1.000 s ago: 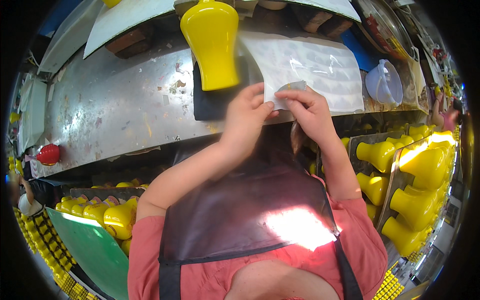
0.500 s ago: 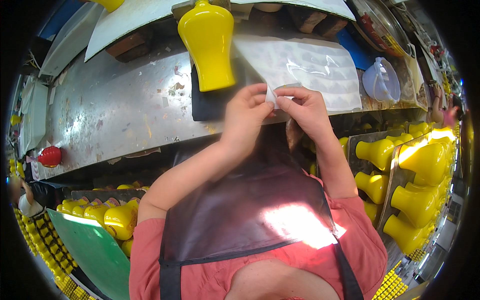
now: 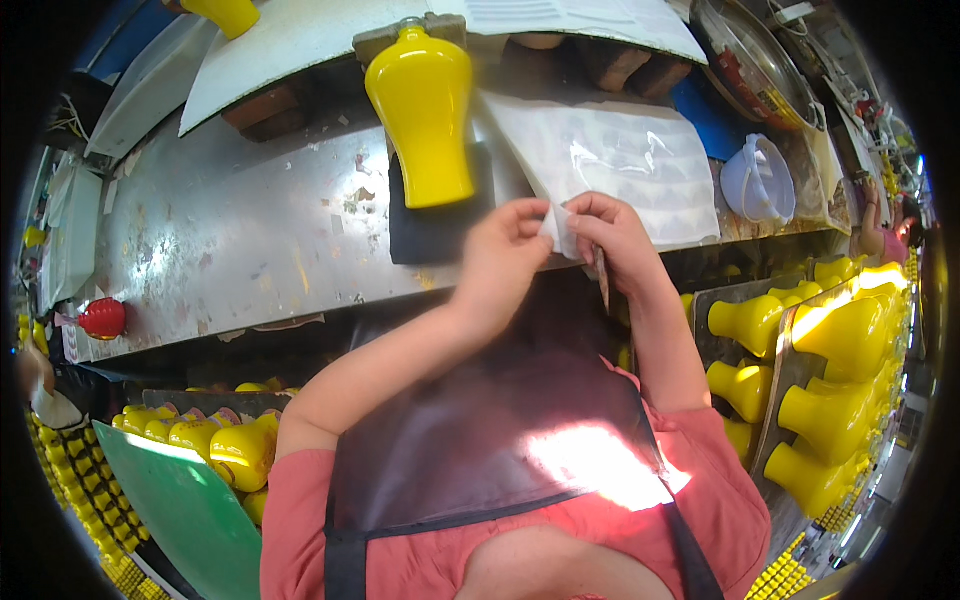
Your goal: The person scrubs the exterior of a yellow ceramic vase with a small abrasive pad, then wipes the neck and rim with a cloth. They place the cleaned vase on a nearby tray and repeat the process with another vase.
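My left hand (image 3: pixel 508 252) and my right hand (image 3: pixel 612 235) meet at the front edge of the metal table. Between their fingertips they pinch a small white piece of film or paper (image 3: pixel 562 228). A thin brown, blade-like scraper (image 3: pixel 602 274) hangs down from my right hand, seen nearly edge-on. Just beyond my right hand lie translucent white sheets (image 3: pixel 650 175) with rows of faint shapes. To the left of them a glossy yellow vase (image 3: pixel 420 115) lies on its side. Its wide end rests over a black pad (image 3: pixel 425 238), its neck against a brick-like block (image 3: pixel 378 42).
A pale lilac bucket (image 3: pixel 758 180) stands right of the sheets. White boards on bricks (image 3: pixel 270 110) line the back. A red bulb-shaped container (image 3: pixel 103 318) sits at the table's left end. Yellow vases (image 3: pixel 830 410) crowd boards at right; more (image 3: pixel 240 455) stand left by a green board (image 3: pixel 180 490).
The view has shifted slightly, so the table sits lower. My fingers have moved along the white piece, which stays pinched. The brown scraper has turned from broad to narrow.
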A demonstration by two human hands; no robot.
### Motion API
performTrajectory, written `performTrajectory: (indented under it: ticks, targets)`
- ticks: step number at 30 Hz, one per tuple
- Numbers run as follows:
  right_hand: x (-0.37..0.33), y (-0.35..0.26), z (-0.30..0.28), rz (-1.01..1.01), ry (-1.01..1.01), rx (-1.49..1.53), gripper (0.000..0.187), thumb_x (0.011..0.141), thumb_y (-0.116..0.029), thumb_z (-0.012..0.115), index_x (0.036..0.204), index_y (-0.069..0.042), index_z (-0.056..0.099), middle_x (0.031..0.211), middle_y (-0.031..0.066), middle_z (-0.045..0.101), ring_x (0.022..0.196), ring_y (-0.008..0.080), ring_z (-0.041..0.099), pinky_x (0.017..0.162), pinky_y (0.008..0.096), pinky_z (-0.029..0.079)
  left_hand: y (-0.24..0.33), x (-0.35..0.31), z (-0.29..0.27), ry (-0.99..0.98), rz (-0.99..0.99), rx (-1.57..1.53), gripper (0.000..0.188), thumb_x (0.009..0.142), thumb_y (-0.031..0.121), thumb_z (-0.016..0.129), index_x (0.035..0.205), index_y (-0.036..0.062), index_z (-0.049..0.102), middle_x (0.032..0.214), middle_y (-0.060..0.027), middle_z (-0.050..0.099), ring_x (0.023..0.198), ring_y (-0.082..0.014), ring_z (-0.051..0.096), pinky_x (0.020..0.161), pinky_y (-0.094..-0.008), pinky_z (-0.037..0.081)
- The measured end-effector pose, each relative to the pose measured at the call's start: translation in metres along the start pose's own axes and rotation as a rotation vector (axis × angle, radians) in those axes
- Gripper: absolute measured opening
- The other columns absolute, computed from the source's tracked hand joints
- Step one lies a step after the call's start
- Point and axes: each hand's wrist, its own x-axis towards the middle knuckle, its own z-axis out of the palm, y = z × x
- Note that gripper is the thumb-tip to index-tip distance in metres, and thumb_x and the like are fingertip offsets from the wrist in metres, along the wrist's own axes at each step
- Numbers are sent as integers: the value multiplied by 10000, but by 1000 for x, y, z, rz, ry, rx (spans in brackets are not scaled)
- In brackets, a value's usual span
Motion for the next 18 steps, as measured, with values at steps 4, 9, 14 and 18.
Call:
performTrajectory:
  ticks: [4, 9, 14, 18]
  targets:
    - [-17, -12, -8, 15, 89, 59, 218, 974, -248, 693, 997, -31, 697, 753, -44, 564, 631, 59, 498, 573, 222, 408, 1, 6, 8, -150, 189, 648, 363, 887, 15, 607, 1239, -5, 696, 1182, -204, 741, 1110, -273, 721, 950, -367, 555]
    - [-18, -11, -22, -141, 316, -185, 189, 1010, -229, 641, 984, -46, 682, 643, -46, 524, 505, 70, 459, 462, 253, 392, -3, 16, 30, -310, 411, 811, 305, 905, 96, 652, 1198, 58, 729, 1056, -142, 745, 945, -327, 715, 842, -408, 557]
    - [-43, -31, -85, -271, 742, 56, 184, 968, -179, 664, 1045, -15, 694, 809, 55, 682, 604, 135, 614, 528, 285, 475, -6, 11, 30, -409, 524, 758, 238, 927, 118, 658, 1148, 66, 732, 1071, -140, 722, 923, -307, 714, 827, -386, 560]
    - [-74, -55, -136, -427, 808, 240, 355, 936, -217, 696, 1185, 35, 670, 1113, 166, 727, 980, 246, 720, 889, 357, 568, -6, 16, 18, -456, 291, 739, 224, 938, 128, 657, 1135, 51, 730, 1119, -137, 733, 989, -306, 727, 885, -366, 569]
